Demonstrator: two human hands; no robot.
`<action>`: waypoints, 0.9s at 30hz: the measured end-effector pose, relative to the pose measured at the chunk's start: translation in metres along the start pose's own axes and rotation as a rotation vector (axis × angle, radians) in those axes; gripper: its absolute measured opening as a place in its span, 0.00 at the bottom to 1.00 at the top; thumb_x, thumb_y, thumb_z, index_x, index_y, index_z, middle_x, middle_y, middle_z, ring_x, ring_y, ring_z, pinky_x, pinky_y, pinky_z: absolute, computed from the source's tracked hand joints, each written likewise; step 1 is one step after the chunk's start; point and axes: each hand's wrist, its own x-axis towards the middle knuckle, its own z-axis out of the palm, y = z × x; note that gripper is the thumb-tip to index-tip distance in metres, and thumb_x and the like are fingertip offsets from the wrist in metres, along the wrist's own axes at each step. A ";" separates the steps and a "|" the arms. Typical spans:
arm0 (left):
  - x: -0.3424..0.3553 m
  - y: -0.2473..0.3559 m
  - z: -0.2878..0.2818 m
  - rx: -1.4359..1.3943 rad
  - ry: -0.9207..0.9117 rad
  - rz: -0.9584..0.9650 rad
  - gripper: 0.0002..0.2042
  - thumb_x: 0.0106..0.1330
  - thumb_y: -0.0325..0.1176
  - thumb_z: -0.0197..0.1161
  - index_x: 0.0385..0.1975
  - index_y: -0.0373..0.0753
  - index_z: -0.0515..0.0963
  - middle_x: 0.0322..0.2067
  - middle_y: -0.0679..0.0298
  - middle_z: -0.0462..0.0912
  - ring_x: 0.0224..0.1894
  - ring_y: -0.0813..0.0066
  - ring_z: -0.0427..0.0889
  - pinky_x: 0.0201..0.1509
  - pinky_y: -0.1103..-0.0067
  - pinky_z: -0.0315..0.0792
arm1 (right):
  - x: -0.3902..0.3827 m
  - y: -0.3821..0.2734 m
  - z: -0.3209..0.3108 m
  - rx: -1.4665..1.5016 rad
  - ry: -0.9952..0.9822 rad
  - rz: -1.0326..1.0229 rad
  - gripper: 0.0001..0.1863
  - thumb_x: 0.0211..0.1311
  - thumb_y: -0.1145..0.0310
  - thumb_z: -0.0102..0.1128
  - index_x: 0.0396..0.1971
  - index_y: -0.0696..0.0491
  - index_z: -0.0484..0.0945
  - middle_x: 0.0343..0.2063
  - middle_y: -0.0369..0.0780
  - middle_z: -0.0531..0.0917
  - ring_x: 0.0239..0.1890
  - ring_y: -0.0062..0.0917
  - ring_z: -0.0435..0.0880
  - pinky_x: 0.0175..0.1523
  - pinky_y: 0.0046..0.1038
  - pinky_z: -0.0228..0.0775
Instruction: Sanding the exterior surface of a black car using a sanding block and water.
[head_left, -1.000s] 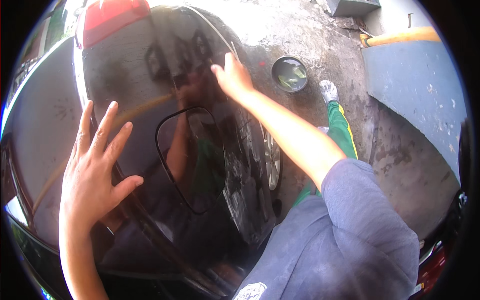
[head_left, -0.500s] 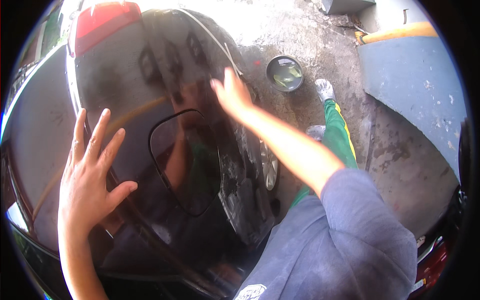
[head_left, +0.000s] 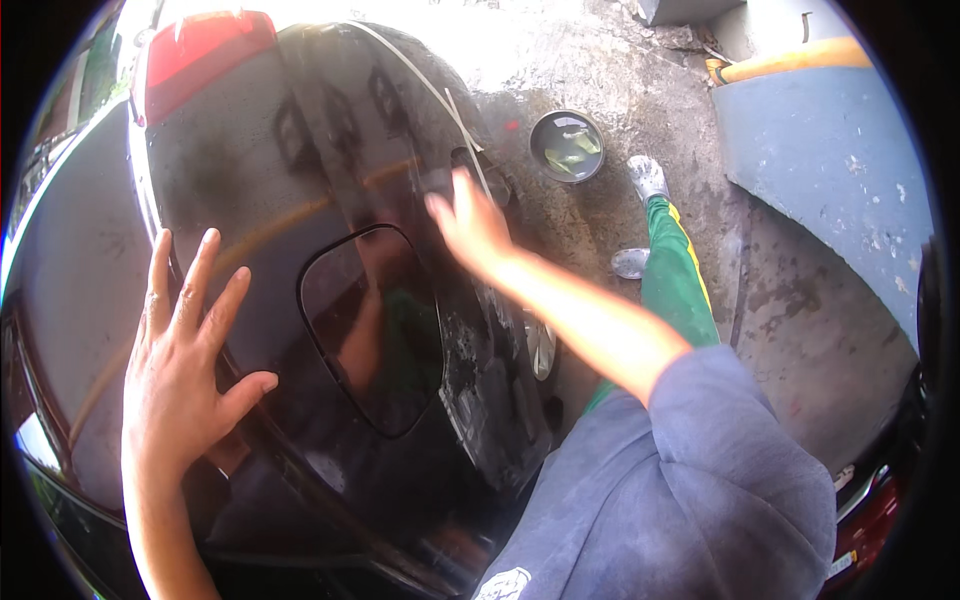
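My left hand (head_left: 178, 360) lies on the dark car body (head_left: 255, 190) with its fingers spread and nothing in it. At the car's rear side panel, beyond the fuel flap (head_left: 375, 330), is my right hand (head_left: 472, 230). Its thumb and one finger show, but motion blurs them, and the other fingers are hidden. Whether it holds anything I cannot make out. A thin pale strip (head_left: 425, 75) runs along the panel edge past that hand. Bare, scuffed patches (head_left: 470, 390) mark the panel near the wheel (head_left: 541, 350).
On the concrete floor (head_left: 600, 60) stands a round dark bucket (head_left: 567, 146) of water with pale green pieces in it. My shod foot (head_left: 648, 178) is beside it. A grey-blue panel (head_left: 820, 170) with a yellow edge stands at the right. A red tail light (head_left: 205, 60) is at the far left.
My right hand has come a little nearer to me along the side panel. The left hand keeps its place on the car, and the view has shifted slightly.
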 end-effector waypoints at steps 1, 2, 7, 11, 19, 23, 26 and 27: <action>-0.001 0.000 -0.001 -0.003 0.001 0.002 0.42 0.48 0.53 0.72 0.65 0.40 0.74 0.77 0.62 0.57 0.81 0.50 0.43 0.76 0.53 0.59 | -0.053 0.014 -0.002 0.055 -0.021 -0.042 0.21 0.69 0.58 0.61 0.49 0.59 0.69 0.42 0.56 0.83 0.47 0.55 0.83 0.49 0.50 0.75; 0.000 0.001 -0.001 -0.007 -0.001 -0.001 0.42 0.47 0.53 0.72 0.65 0.41 0.74 0.77 0.62 0.57 0.81 0.50 0.43 0.76 0.53 0.59 | -0.085 0.025 -0.007 0.112 -0.041 -0.084 0.21 0.70 0.58 0.60 0.51 0.59 0.69 0.42 0.55 0.83 0.47 0.55 0.83 0.49 0.50 0.75; 0.002 0.002 -0.004 -0.017 -0.006 0.001 0.42 0.48 0.54 0.71 0.66 0.42 0.74 0.77 0.62 0.57 0.81 0.50 0.43 0.76 0.53 0.59 | -0.014 0.001 -0.014 0.001 -0.013 0.088 0.23 0.69 0.57 0.60 0.52 0.59 0.68 0.41 0.57 0.83 0.46 0.57 0.83 0.48 0.50 0.75; 0.004 0.004 -0.002 0.002 0.003 0.011 0.42 0.48 0.54 0.72 0.65 0.40 0.74 0.77 0.61 0.57 0.80 0.49 0.44 0.76 0.54 0.59 | 0.060 -0.001 -0.008 -0.063 0.002 0.078 0.20 0.69 0.58 0.60 0.46 0.60 0.68 0.40 0.58 0.82 0.45 0.57 0.82 0.48 0.52 0.74; 0.003 0.005 -0.007 -0.014 -0.023 -0.005 0.42 0.48 0.53 0.72 0.64 0.37 0.74 0.76 0.61 0.57 0.80 0.48 0.45 0.76 0.54 0.59 | -0.057 0.015 -0.009 0.081 -0.049 -0.054 0.22 0.69 0.58 0.61 0.52 0.58 0.69 0.43 0.56 0.83 0.47 0.54 0.84 0.50 0.48 0.76; 0.006 0.006 -0.002 -0.025 0.033 -0.007 0.41 0.41 0.40 0.78 0.62 0.42 0.77 0.76 0.64 0.58 0.80 0.52 0.46 0.74 0.55 0.63 | 0.094 -0.005 -0.009 -0.056 0.007 0.095 0.24 0.68 0.56 0.61 0.48 0.63 0.69 0.44 0.60 0.82 0.49 0.57 0.82 0.53 0.50 0.74; 0.003 0.005 -0.001 -0.011 0.024 -0.020 0.40 0.41 0.40 0.78 0.62 0.41 0.77 0.76 0.64 0.58 0.80 0.51 0.45 0.74 0.56 0.63 | 0.058 0.009 -0.004 0.009 -0.035 0.080 0.27 0.68 0.55 0.61 0.53 0.64 0.69 0.47 0.60 0.82 0.51 0.56 0.82 0.55 0.49 0.74; 0.003 0.005 -0.002 -0.012 0.018 -0.031 0.40 0.41 0.40 0.78 0.62 0.41 0.78 0.76 0.64 0.58 0.80 0.51 0.45 0.74 0.56 0.64 | 0.024 0.021 -0.005 0.040 -0.056 0.104 0.28 0.69 0.54 0.60 0.55 0.64 0.69 0.48 0.60 0.82 0.52 0.56 0.81 0.56 0.48 0.74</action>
